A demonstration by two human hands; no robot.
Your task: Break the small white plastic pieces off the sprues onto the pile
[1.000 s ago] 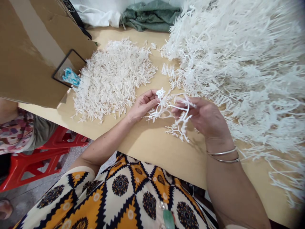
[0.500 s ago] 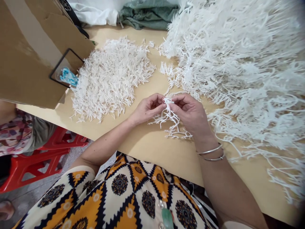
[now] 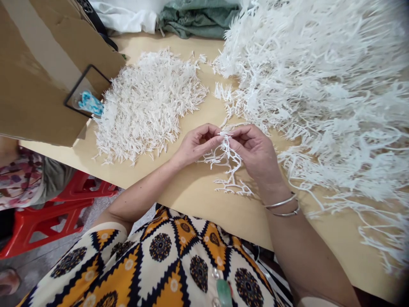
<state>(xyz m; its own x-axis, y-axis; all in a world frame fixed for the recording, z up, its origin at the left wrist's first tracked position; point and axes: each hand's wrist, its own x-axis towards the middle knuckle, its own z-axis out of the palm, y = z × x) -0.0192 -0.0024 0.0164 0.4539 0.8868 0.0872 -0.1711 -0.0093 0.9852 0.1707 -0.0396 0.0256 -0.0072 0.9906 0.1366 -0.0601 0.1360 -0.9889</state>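
Between my two hands hangs a white branched plastic piece [image 3: 230,164], its lower twigs spread over the table near me. My left hand [image 3: 200,144] pinches its top from the left, thumb against curled fingers. From the right, my right hand [image 3: 254,149], with metal bangles at the wrist, pinches the same top end; the fingertips of both hands nearly meet. Left of my hands lies a heap of short white sprigs [image 3: 150,104]. A much larger pile of long white branched strands [image 3: 313,89] covers the table's right side.
A cardboard box [image 3: 41,76] stands at the left, with a black frame and a blue-and-white item [image 3: 90,103] by it. Green cloth [image 3: 198,19] and white cloth [image 3: 126,18] lie at the back. Red stools [image 3: 47,219] and a seated person's patterned clothing [image 3: 22,179] are lower left.
The hanging twigs of the white piece have swung a little down and to the left. Both hands keep almost the same place and pinch.
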